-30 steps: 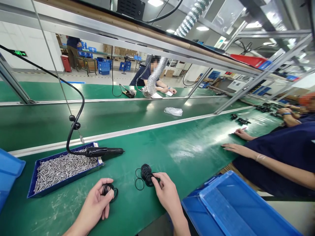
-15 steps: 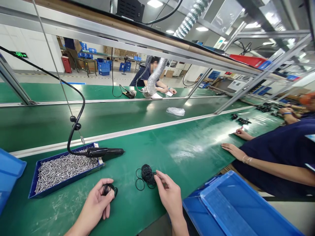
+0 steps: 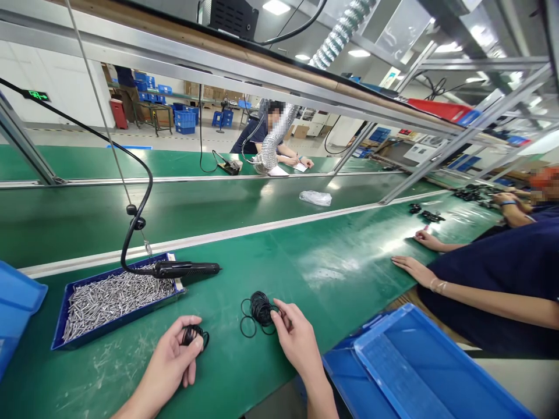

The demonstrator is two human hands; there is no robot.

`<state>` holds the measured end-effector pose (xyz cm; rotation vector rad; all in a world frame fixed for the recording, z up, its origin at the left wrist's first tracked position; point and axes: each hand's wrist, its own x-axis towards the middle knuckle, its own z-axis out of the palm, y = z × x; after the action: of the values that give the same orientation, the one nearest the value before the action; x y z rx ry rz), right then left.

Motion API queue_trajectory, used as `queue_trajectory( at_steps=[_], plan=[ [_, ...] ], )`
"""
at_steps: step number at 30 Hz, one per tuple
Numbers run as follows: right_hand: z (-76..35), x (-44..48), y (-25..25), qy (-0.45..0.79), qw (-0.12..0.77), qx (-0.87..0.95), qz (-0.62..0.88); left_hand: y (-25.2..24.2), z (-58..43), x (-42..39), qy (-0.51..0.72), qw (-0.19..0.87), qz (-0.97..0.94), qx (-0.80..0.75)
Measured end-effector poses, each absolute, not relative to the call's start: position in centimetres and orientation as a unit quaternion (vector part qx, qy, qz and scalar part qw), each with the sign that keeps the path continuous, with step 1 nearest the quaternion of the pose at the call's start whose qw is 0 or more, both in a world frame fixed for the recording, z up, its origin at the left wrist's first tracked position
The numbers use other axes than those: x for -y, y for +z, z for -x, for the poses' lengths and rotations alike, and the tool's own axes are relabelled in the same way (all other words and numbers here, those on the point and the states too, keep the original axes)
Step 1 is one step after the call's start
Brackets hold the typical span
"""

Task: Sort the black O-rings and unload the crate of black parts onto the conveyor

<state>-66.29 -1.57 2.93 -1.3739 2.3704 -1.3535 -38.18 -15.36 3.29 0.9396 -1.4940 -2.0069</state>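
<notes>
My left hand [image 3: 177, 355] is closed around a small bunch of black rubber rings [image 3: 192, 336], held between thumb and fingers just over the green bench. To its right, a heap of thin black O-rings [image 3: 261, 309] lies on the bench, with a few single loops spread at its left edge. The thumb and forefinger of my right hand [image 3: 294, 331] pinch at the right edge of that heap, gripping the rings there. How many rings sit in either hand cannot be made out.
A blue tray of metal screws [image 3: 113, 299] stands at left, with a black electric screwdriver [image 3: 187, 269] lying across its end. Blue bins flank me, one bin [image 3: 419, 361] at lower right. A co-worker's arm [image 3: 480, 291] rests on the bench at right; a plastic bag [image 3: 315, 198] lies further back.
My right hand has shifted slightly left along the heap's edge. My left hand keeps its hold on the bunch, nearly unmoved.
</notes>
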Motion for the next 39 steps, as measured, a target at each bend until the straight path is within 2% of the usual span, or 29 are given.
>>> queue_trajectory(
  at_steps=[5,10,18,21,23,27,33,39],
  plan=[
    [67.2,1.9,2.9,-0.416,0.051,-0.793,0.442,3.2,38.2,15.5,-0.727,0.235,-0.342,0.547],
    [66.9,1.5,3.3,-0.446,0.085,-0.785,0.421,3.0,38.1,15.3,-0.731,0.238,-0.338,0.542],
    [64.7,2.0,4.8,-0.559,0.217,-0.697,0.393,3.5,38.2,15.5,-0.741,0.246,-0.337,0.526],
    [61.0,2.9,5.2,-0.535,0.317,-0.649,0.439,4.0,38.3,15.4,-0.739,0.232,-0.338,0.535],
    [57.6,3.7,5.1,-0.493,0.347,-0.641,0.476,4.1,38.3,15.2,-0.734,0.216,-0.336,0.549],
    [52.6,5.5,4.5,-0.47,0.292,-0.67,0.494,4.2,38.1,14.9,-0.712,0.179,-0.349,0.582],
    [52.0,5.8,4.3,-0.464,0.276,-0.685,0.489,4.9,38.0,14.6,-0.699,0.17,-0.358,0.596],
    [52.7,5.2,4.1,-0.479,0.35,-0.653,0.471,4.7,38.0,14.5,-0.688,0.171,-0.363,0.604]
  ],
)
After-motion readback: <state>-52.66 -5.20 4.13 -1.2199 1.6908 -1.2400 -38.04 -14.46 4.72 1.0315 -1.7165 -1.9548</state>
